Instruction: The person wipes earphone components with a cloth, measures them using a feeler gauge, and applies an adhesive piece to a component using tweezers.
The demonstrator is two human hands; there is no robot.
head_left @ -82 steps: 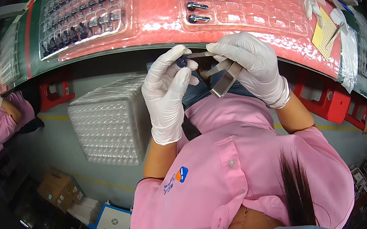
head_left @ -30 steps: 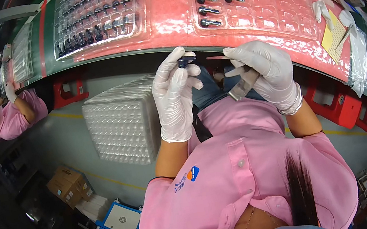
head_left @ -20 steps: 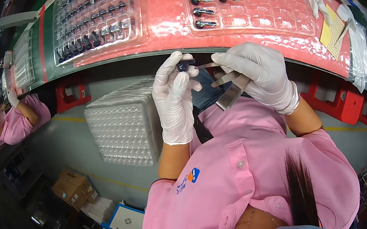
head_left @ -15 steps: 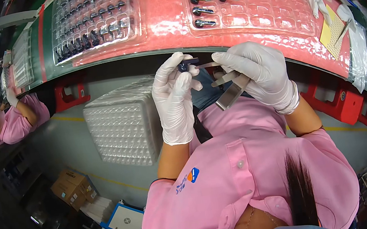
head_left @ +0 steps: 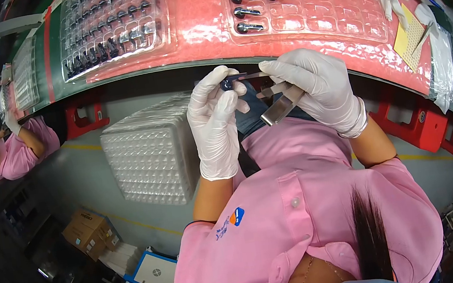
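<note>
My left hand (head_left: 215, 128), in a white glove, pinches a small dark earbud (head_left: 227, 83) between thumb and fingers, in front of the table edge. In my gloved right hand (head_left: 321, 90) is a metal feeler gauge (head_left: 281, 108) with several blades fanned out. One thin blade reaches left to the earbud; whether its tip touches or enters the earbud cannot be made out. Beyond my hands, a clear tray (head_left: 332, 25) on the table holds several dark earbuds with stems in its left and upper pockets.
Another clear tray (head_left: 166, 40) with rows of earbuds lies at the left on the pink mat (head_left: 199, 12). Stacked clear trays (head_left: 146, 164) stand left of my lap. A yellow sheet (head_left: 410, 40) lies at right, near a red stool (head_left: 424, 128). A co-worker (head_left: 35, 139) sits far left.
My right hand has shifted slightly up and left with the feeler gauge, and its blades have changed angle. My left hand keeps the earbud in nearly the same place.
</note>
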